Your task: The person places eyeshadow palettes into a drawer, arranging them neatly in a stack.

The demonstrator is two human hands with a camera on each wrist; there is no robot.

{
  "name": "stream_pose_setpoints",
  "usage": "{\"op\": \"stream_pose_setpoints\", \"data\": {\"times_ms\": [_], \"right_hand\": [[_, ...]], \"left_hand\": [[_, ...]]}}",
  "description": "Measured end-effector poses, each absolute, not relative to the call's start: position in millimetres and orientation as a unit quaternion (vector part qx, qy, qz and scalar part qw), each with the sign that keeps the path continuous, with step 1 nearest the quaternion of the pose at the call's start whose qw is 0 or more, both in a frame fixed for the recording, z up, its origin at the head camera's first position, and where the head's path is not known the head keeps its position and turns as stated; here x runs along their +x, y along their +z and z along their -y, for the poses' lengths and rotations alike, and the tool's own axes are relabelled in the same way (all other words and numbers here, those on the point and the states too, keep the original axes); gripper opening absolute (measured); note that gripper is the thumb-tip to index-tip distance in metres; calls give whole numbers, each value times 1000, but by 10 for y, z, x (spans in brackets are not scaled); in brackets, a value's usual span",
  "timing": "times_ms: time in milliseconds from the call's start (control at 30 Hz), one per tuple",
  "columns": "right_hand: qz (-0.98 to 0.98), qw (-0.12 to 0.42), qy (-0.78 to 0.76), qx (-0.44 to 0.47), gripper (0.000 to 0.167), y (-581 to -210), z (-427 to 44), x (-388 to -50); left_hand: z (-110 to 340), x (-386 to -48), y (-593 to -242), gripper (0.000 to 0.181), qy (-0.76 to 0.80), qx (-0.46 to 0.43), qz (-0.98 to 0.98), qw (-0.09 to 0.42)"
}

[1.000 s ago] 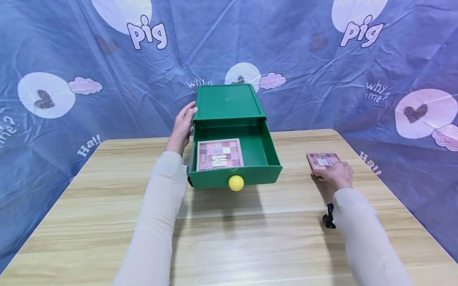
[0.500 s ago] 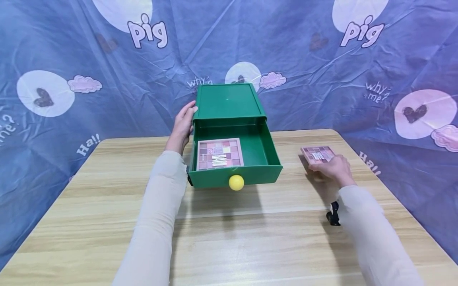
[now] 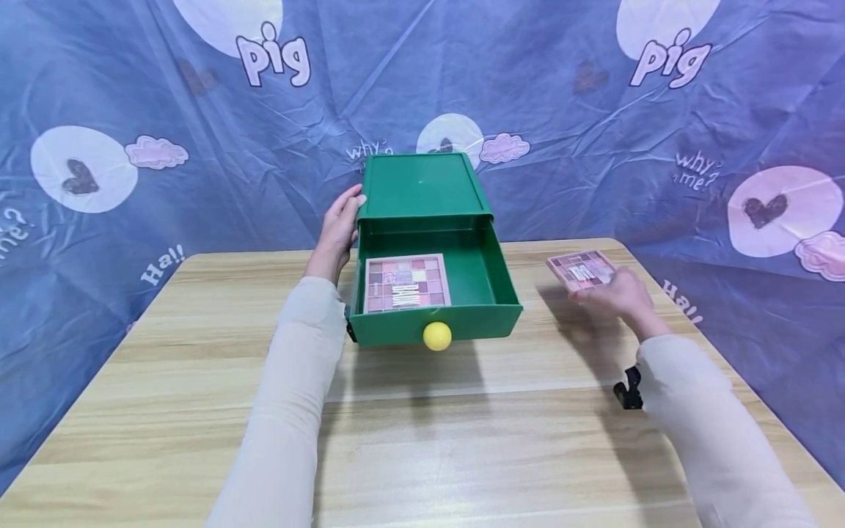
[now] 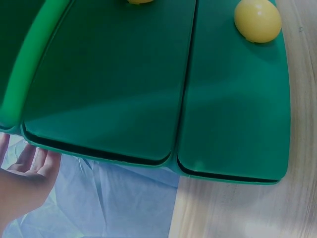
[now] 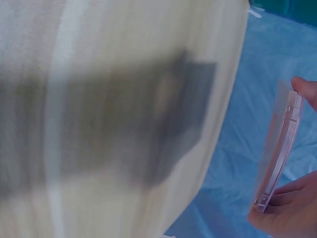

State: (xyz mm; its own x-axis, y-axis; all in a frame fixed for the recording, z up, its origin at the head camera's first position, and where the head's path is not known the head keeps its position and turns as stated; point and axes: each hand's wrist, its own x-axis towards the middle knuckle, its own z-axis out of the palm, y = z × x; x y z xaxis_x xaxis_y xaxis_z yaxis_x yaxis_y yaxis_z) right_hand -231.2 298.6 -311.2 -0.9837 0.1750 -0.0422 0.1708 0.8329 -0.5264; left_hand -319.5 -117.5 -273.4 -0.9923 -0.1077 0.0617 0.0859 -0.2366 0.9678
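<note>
A green drawer cabinet (image 3: 422, 187) stands at the back of the table, its top drawer (image 3: 379, 334) pulled out by a yellow knob (image 3: 437, 336). Inside that drawer, on the left, lies a pink eyeshadow palette (image 3: 404, 284). My left hand (image 3: 337, 235) rests against the cabinet's left side; in the left wrist view its fingers (image 4: 30, 163) touch that wall. At the right, my right hand (image 3: 619, 297) pinches a second eyeshadow palette (image 3: 579, 270) between thumb and fingers, tilted above the table. The right wrist view catches this palette (image 5: 278, 148) edge-on.
Two lower drawer fronts (image 4: 233, 109) of the cabinet appear closed in the left wrist view, each with a yellow knob. The wooden table (image 3: 422, 455) reaches back to a blue printed cloth (image 3: 264, 147). A black wrist camera mount (image 3: 630, 390) hangs under the right forearm.
My right hand has lifted the palette off the table and tilted it up, shifting it slightly left and farther back. The left hand, cabinet and drawer have stayed in place.
</note>
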Motion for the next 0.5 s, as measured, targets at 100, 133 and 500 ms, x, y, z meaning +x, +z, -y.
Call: {"op": "stream_pose_setpoints", "data": {"times_ms": [100,133,500], "right_hand": [[962,22,266,-61,75,-3035,-2969,-2305],[963,29,263,-51,72,-3008,-2964,-2305],[966,34,255,-33,92,-2694,-2849,-2308]], "left_hand": [[1171,-3190,-2732,41,-785,8,617,62],[1170,-3188,-2732,41,-784,7,617,62],[1170,-3182,-2731,41,-784,8,617,67]]}}
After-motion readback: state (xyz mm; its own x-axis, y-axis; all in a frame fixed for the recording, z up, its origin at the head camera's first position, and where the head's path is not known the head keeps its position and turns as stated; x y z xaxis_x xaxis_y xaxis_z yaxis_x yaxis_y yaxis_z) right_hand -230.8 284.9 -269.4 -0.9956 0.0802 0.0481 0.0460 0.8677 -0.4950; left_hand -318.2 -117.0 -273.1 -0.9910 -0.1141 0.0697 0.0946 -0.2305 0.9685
